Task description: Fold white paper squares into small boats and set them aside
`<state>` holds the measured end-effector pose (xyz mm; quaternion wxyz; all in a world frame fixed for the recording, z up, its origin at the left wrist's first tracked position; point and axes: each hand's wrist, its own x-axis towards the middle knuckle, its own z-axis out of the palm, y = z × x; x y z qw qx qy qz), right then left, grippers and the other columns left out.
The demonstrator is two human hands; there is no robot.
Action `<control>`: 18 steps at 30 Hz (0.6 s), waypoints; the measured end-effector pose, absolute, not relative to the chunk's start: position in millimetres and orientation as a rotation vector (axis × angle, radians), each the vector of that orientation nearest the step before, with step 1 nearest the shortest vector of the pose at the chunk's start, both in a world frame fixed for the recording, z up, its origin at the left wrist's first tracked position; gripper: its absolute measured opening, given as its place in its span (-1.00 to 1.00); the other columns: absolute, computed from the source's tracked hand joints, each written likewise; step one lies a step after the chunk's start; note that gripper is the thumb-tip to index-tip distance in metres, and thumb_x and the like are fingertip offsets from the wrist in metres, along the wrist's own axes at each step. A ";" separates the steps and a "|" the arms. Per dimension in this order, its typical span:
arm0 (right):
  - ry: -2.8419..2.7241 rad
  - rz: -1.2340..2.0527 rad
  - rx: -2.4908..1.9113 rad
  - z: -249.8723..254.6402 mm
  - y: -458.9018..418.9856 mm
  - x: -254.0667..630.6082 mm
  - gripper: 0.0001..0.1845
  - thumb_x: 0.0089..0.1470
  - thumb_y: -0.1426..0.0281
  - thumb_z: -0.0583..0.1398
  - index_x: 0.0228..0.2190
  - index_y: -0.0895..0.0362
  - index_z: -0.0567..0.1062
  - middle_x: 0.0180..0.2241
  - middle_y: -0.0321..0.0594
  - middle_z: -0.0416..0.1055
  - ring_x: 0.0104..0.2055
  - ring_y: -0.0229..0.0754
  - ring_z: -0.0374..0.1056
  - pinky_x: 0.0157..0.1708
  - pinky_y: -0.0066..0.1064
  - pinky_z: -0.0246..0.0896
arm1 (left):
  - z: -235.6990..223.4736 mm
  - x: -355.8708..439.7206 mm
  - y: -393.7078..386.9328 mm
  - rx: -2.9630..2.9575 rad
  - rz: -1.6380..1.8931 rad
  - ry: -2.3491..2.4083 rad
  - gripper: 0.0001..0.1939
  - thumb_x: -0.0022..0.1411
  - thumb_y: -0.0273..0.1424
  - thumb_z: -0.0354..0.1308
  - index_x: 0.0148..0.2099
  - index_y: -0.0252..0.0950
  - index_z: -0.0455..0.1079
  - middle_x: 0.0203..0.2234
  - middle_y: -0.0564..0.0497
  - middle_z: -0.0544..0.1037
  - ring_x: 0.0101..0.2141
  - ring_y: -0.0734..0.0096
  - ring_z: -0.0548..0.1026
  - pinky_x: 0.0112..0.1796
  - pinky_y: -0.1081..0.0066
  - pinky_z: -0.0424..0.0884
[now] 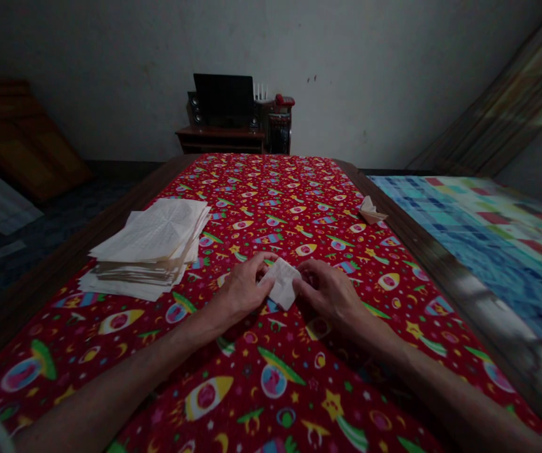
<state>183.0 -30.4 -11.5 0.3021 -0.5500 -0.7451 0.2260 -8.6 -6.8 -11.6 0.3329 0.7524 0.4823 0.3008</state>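
Both hands are on it — the small folded paper (284, 284) sits square between them, at the centre of the dial. The left hand (247, 283) comes in from eight o'clock, thumb and fingertips pinching the near-side edge to its nine; the right hand (330, 286) arrives from four o'clock and grips the opposite edge, thumb in front, fingers curled behind. Pinching from both flanks probably keeps those layers pressed flat and stops the packet twisting, and its broad face is left in plain view.

Out at ten o'clock, on the red cloth (271, 330) over the worktop (422, 251), lies the stack of sheets (151, 229), edges uneven, the top one marked with lines fanning from its middle. That spot looks chosen for the left hand — within easy reach, yet well apart from the fingers. Over at two o'clock, a folded paper piece (371, 212) stands near the edge, its points jutting up; set off there, it presumably stays out of the way of the elbows. Whatever is printed on the paper is too faint to read.
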 end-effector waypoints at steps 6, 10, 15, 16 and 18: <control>-2.274 0.180 -1.390 -15.3 -32.3 192.8 -0.91 0.14 0.39 0.12 -0.35 0.14 0.41 -0.35 -0.19 0.34 -0.35 -0.23 0.24 -0.38 -0.43 0.11 | -20.3 -13.6 -11.1 2.451 0.912 1.374 -0.72 0.08 -0.48 0.17 -0.13 -0.27 0.26 -0.28 0.02 0.37 -0.24 0.30 0.38 -0.22 0.31 0.36; -2.297 0.128 -1.348 -19.1 -30.5 194.2 -0.92 0.14 0.41 0.12 -0.35 0.14 0.42 -0.34 -0.20 0.34 -0.37 -0.25 0.23 -0.40 -0.45 0.08 | -17.5 -21.5 -22.1 2.661 0.764 1.118 -0.98 0.23 -0.47 0.08 -0.29 -0.28 0.31 -0.32 0.01 0.36 -0.22 0.30 0.33 -0.19 0.31 0.32; -2.305 0.122 -1.319 -20.5 -31.0 194.7 -0.88 0.16 0.45 0.08 -0.37 0.16 0.42 -0.36 -0.19 0.34 -0.39 -0.26 0.22 -0.42 -0.45 0.07 | -14.3 -32.7 -30.9 2.710 0.630 0.896 -0.77 0.31 -0.51 -0.06 -0.11 -0.26 0.40 -0.20 -0.05 0.38 -0.17 0.32 0.32 -0.14 0.32 0.30; -2.310 0.120 -1.322 -20.7 -31.2 194.6 -0.87 0.17 0.44 0.07 -0.37 0.16 0.42 -0.35 -0.18 0.35 -0.38 -0.25 0.22 -0.41 -0.45 0.08 | -13.9 -34.2 -31.1 2.726 0.589 0.873 -0.76 0.31 -0.52 -0.05 -0.10 -0.24 0.41 -0.19 -0.05 0.38 -0.16 0.32 0.32 -0.13 0.32 0.29; -2.318 0.112 -1.330 -21.1 -31.6 194.3 -0.84 0.19 0.43 0.05 -0.36 0.17 0.42 -0.34 -0.16 0.35 -0.37 -0.25 0.23 -0.40 -0.44 0.10 | -12.8 -36.4 -30.5 2.773 0.496 0.837 -0.72 0.30 -0.52 -0.04 -0.08 -0.17 0.43 -0.16 -0.05 0.36 -0.15 0.30 0.31 -0.12 0.29 0.29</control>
